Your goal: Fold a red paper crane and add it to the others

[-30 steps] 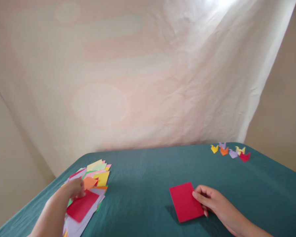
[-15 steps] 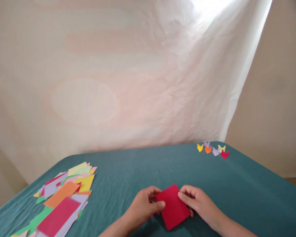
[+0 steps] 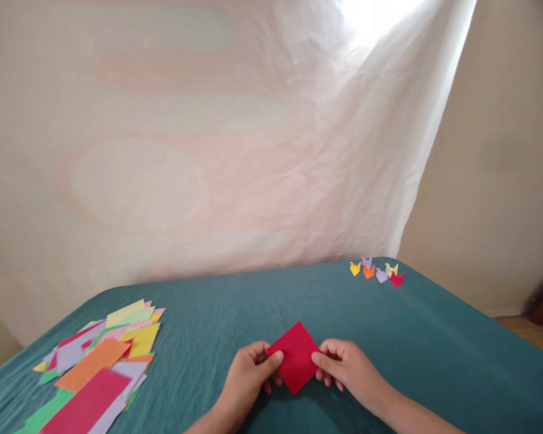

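Observation:
A square of red paper (image 3: 295,357) is held up over the table, turned so that one corner points away from me and one towards me. My left hand (image 3: 252,372) pinches its left corner, thumb on top and fingers beneath. At the opposite corner my right hand (image 3: 344,365) pinches the paper in the same way. The sheet looks flat, and its underside is hidden.
A loose heap of coloured paper sheets (image 3: 95,361) lies on the left of the green-covered table (image 3: 235,301). Several small folded paper birds (image 3: 368,272) stand near the far right corner. A pale cloth (image 3: 262,150) hangs behind the table.
The red paper has turned so its corners point left and right, and it is a little farther from me. Both hands have shifted to those corners. The view has swung slightly right.

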Demonstrator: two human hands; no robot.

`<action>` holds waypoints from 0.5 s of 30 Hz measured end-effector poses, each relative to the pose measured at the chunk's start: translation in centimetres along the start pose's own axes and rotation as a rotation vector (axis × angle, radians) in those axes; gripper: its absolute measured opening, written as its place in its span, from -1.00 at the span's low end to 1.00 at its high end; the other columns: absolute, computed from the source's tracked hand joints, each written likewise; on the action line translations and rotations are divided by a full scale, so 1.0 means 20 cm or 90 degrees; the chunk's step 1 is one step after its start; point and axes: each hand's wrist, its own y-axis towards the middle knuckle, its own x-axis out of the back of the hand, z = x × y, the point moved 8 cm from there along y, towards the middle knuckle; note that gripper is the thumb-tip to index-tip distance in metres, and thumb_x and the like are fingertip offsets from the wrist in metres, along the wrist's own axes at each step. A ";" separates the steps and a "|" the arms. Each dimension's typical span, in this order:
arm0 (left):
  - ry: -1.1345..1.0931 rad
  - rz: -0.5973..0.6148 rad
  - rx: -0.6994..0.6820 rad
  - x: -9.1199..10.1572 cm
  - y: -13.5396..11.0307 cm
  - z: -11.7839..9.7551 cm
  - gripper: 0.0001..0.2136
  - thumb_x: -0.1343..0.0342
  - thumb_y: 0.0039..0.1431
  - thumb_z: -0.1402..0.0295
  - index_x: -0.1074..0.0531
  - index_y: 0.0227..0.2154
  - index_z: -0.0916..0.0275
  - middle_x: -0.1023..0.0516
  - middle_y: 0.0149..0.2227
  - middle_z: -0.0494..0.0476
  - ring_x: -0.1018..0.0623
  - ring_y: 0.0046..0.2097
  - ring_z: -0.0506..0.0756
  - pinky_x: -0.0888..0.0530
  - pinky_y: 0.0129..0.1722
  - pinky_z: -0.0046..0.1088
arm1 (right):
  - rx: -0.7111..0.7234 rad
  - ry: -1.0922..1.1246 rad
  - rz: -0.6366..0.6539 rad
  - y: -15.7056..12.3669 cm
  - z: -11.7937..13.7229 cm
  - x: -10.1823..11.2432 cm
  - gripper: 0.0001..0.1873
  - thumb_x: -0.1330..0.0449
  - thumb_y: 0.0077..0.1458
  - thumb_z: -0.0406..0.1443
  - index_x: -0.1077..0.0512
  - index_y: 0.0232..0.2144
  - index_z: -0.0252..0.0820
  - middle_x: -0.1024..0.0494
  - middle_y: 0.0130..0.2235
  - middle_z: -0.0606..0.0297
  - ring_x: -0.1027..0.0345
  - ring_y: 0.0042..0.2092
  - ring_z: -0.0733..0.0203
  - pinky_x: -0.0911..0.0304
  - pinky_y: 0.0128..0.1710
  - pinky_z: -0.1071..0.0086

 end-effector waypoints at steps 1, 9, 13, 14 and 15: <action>-0.005 -0.001 -0.003 0.00 0.00 0.00 -0.62 -0.20 -0.01 0.02 -0.36 -0.52 0.30 -0.49 -0.65 0.05 -0.35 -0.65 -0.07 -0.23 -0.66 -0.61 | 0.000 0.004 -0.006 0.00 0.00 0.01 -0.54 -0.18 0.01 0.06 -0.35 -0.51 -0.23 -0.50 -0.53 0.33 -0.25 -0.58 0.38 -0.01 -0.64 0.54; -0.087 -0.028 0.013 0.03 0.00 0.01 -0.65 -0.23 -0.01 0.07 -0.31 -0.51 0.26 -0.40 -0.71 -0.06 -0.36 -0.67 -0.07 -0.23 -0.67 -0.63 | -0.009 0.095 -0.038 0.00 -0.01 0.05 -0.58 -0.18 0.05 0.03 -0.33 -0.48 -0.24 -0.42 -0.60 0.41 -0.23 -0.62 0.41 0.01 -0.65 0.55; -0.138 -0.017 0.024 0.03 -0.01 0.01 -0.66 -0.20 0.04 0.08 -0.27 -0.52 0.25 -0.38 -0.73 -0.07 -0.36 -0.67 -0.06 -0.22 -0.67 -0.64 | -0.014 0.156 -0.040 0.00 -0.02 0.06 -0.59 -0.22 0.05 -0.01 -0.30 -0.52 -0.24 -0.42 -0.60 0.39 -0.22 -0.63 0.42 0.01 -0.66 0.55; -0.148 -0.016 0.024 0.03 -0.01 0.01 -0.66 -0.21 0.04 0.09 -0.27 -0.52 0.25 -0.40 -0.70 -0.06 -0.38 -0.66 -0.06 -0.23 -0.67 -0.64 | -0.012 0.167 -0.041 0.00 -0.02 0.06 -0.59 -0.23 0.04 -0.02 -0.28 -0.54 -0.24 -0.41 -0.61 0.40 -0.21 -0.64 0.42 0.01 -0.66 0.55; -0.155 -0.014 0.023 0.03 -0.01 0.00 -0.66 -0.22 0.03 0.10 -0.27 -0.52 0.25 -0.41 -0.67 -0.04 -0.39 -0.64 -0.06 -0.23 -0.66 -0.65 | -0.009 0.175 -0.041 0.00 -0.01 0.06 -0.60 -0.23 0.04 -0.03 -0.28 -0.54 -0.23 -0.40 -0.62 0.41 -0.20 -0.63 0.43 0.01 -0.65 0.55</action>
